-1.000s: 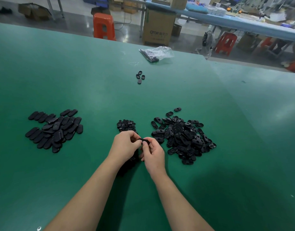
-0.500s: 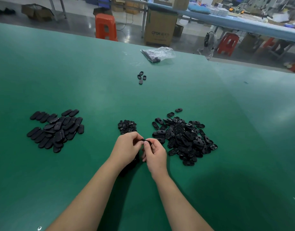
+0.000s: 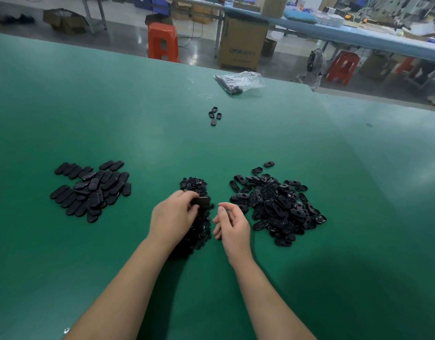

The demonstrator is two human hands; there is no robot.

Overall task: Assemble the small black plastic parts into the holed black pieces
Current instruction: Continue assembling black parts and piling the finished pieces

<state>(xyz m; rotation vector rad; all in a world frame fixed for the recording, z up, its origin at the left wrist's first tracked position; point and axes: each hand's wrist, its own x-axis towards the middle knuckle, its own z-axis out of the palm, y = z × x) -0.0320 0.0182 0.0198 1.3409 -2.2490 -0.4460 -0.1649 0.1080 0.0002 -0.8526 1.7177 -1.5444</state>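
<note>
Our left hand [image 3: 173, 215] curls its fingers around one black piece [image 3: 199, 200], pinching it at the fingertips. The piece is blurred, so we cannot tell whether an insert already sits in its hole. We judge it is held up off the table so the two hands can work on it in the air.

Just to the right of that grip, our right hand [image 3: 232, 223] hangs loosely curled, palm turned inward, holding nothing. It is apart from the piece, with a clear gap between the two hands.

Directly under and just beyond the grip lies the heap of small parts [image 3: 195, 217], a narrow strip running from under the left wrist away from us. It sits here so either hand can pick from it with hardly any reach.

Further right of the grip is the big pile of holed pieces [image 3: 276, 204], loosely tumbled, near the free right hand that would feed from it. Well to the left is a flatter pile of plain ovals [image 3: 90, 188], probably finished work set on the left hand's side.

Far beyond the grip are four stray pieces [image 3: 214, 115], then a plastic bag [image 3: 239, 81] at the edge of the green table [image 3: 138, 119].
</note>
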